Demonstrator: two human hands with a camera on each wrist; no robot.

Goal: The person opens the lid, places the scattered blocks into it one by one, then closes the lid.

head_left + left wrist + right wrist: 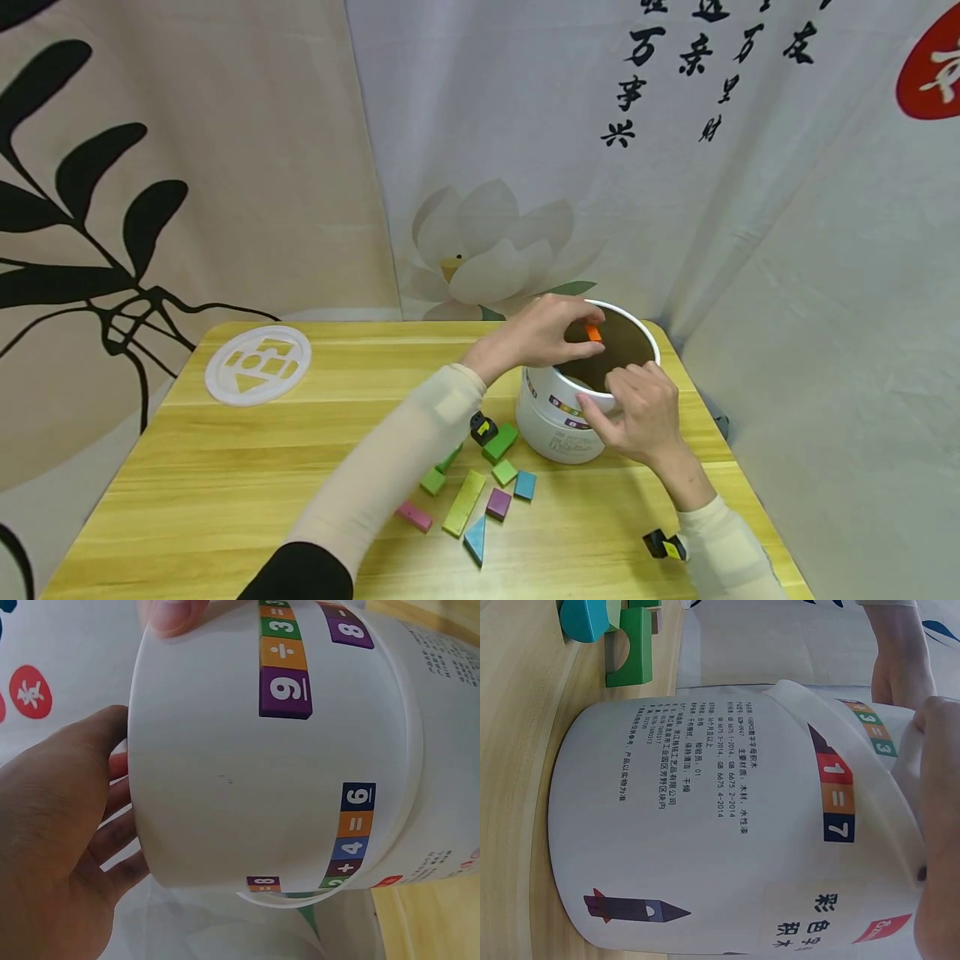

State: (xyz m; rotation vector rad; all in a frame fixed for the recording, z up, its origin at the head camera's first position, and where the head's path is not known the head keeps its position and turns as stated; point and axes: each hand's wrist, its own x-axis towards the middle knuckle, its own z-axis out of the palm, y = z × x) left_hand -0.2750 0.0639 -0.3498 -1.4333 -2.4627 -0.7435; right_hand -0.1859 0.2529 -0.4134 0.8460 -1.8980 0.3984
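A white cardboard bucket (558,433) with printed number strips stands upright near the table's back right corner. My left hand (551,333) reaches over its open mouth, and its thumb and fingers pinch a small orange block (593,332). My right hand (641,412) holds the near right rim, thumb on the outer wall and fingers curled over the edge. In the left wrist view the left hand (52,832) reaches past the rim, its fingers partly hidden by the bucket wall (217,817). The lower part of the bucket's inside is hidden.
Loose wooden blocks lie left of the bucket, among them a long yellow-green block (464,502), a blue triangle (476,541), a purple block (498,504) and several green ones. A white round lid with cut-out shapes (217,379) lies at the table's back left. Printed cloth hangs behind.
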